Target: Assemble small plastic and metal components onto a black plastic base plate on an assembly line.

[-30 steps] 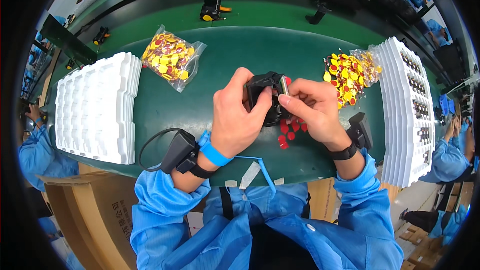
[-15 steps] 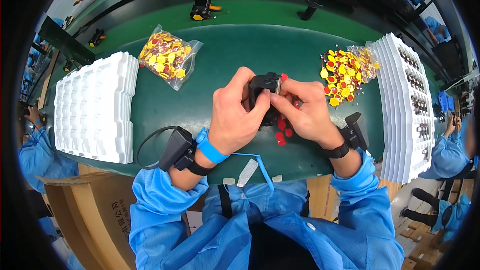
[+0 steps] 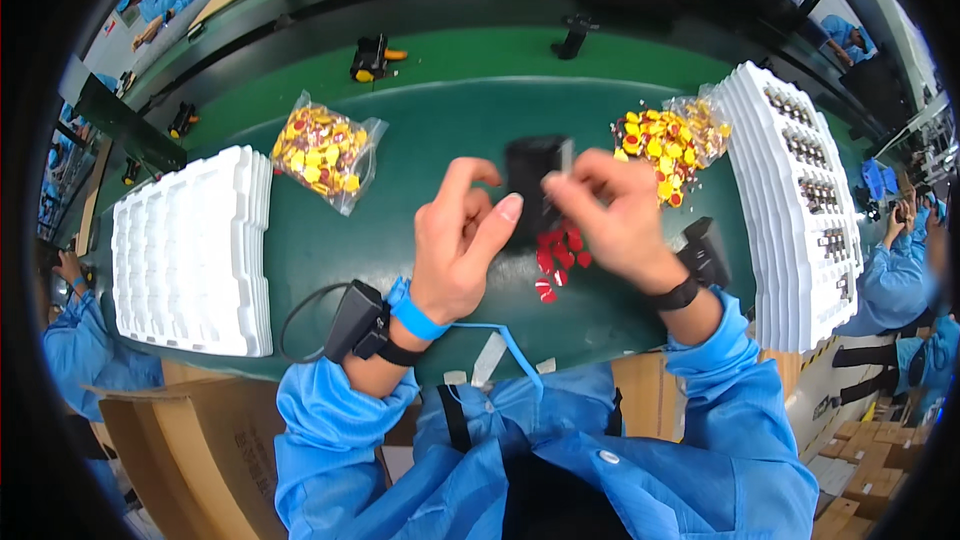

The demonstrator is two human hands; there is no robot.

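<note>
A black, blocky plastic device (image 3: 530,178) with a bright silvery strip (image 3: 568,155) on its right edge is between the two hands, its details blurred. The left hand (image 3: 452,252) is half open, thumb and forefinger well parted, with nothing in its grasp; its thumb tip is just beside the device. The right hand (image 3: 622,218) has its thumb and bent forefinger close together at the device's right edge; blur hides whether they grip it. Between the hands, on the nearer side, small flat red pieces (image 3: 545,258) lie on the green desk (image 3: 470,110). Beyond the right hand is a loose pile of small yellow and red pieces (image 3: 660,145); beyond the left, a clear plastic bag (image 3: 322,155) of similar pieces. Stacked white moulded trays (image 3: 185,255) stand left of the left hand, and stacked white trays bearing small dark parts (image 3: 780,240) right of the right hand.
</note>
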